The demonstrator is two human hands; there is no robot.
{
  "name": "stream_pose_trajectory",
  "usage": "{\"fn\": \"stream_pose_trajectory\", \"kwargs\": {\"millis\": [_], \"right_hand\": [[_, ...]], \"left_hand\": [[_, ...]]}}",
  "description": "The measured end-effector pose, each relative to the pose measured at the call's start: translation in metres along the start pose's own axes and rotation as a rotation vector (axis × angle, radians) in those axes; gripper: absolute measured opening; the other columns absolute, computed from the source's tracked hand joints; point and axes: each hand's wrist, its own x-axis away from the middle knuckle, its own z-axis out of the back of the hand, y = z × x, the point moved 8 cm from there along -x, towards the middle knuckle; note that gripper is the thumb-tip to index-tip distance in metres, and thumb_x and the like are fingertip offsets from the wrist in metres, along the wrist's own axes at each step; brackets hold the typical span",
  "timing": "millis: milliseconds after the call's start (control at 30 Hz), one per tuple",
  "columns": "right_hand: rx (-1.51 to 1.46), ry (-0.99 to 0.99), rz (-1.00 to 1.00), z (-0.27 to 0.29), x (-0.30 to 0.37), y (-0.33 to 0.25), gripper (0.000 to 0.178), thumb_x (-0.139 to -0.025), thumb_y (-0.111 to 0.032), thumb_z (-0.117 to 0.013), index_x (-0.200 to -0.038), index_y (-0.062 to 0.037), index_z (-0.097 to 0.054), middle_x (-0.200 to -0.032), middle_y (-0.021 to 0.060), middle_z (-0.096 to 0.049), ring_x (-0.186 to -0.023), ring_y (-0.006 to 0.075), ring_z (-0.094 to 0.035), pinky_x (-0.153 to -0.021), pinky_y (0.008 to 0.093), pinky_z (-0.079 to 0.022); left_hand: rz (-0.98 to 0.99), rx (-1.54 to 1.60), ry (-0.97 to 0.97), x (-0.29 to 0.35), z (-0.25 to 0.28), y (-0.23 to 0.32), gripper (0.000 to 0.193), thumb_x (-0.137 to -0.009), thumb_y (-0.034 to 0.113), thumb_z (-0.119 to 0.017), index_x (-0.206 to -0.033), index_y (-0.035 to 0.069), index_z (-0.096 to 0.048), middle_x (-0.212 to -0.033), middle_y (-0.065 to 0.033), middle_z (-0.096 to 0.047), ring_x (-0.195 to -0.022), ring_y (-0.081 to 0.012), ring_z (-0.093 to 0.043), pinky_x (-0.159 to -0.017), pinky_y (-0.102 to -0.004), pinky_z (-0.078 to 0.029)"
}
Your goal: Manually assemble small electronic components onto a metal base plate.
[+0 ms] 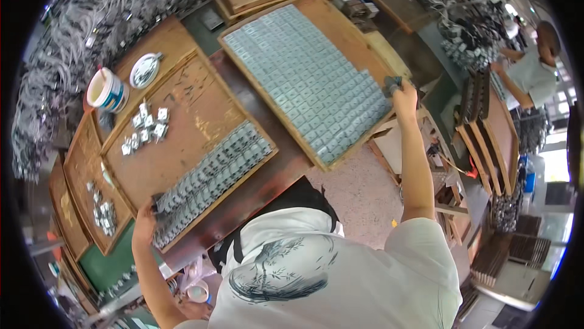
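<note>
My right hand [405, 101] is closed round a few small dark grey metal parts [393, 84] at the right edge of a wooden tray [359, 46]. In that tray lie tight rows of flat, square grey metal pieces [304, 79]. My left hand [145, 224] is at the lower left corner of a second wooden tray [210, 101], fingers drawn together against the end of the rows of small grey metal parts [210, 180]. Something dark shows at its fingertips; what it grips is too small to make out.
White-and-metal pieces [146, 128] lie loose in the left tray. Beyond it stand a white bucket [106, 90] and a white bowl [145, 71] of small parts. Bundled grey cables [91, 37] heap up at far left. A person [535, 70] works at far right by stacked trays [486, 128].
</note>
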Motion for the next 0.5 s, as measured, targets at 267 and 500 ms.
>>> {"fn": "stream_pose_trajectory", "kwargs": {"millis": [267, 500], "right_hand": [[0.521, -0.292, -0.006, -0.024, -0.069, 0.035, 0.045, -0.081, -0.029, -0.056, -0.114, -0.0004, -0.065, -0.109, 0.0264, -0.066, -0.106, 0.0403, -0.062, -0.094, 0.0448, -0.046], [0.333, -0.470, 0.061, -0.054, -0.092, 0.055, 0.045, -0.085, -0.019, -0.057, -0.126, 0.0014, -0.060, -0.115, 0.0195, -0.067, -0.107, 0.0270, -0.062, -0.094, 0.0334, -0.045]], "left_hand": [[0.260, -0.240, -0.073, 0.036, -0.015, 0.079, 0.062, -0.079, 0.001, -0.042, -0.141, 0.004, -0.046, -0.129, -0.0136, -0.058, -0.107, -0.0234, -0.058, -0.084, -0.0336, -0.048], [-0.357, -0.489, 0.481, -0.043, 0.024, 0.132, 0.047, -0.078, 0.015, -0.069, -0.122, 0.007, -0.055, -0.117, -0.0182, -0.056, -0.098, -0.0350, -0.059, -0.083, -0.0421, -0.050]]}}
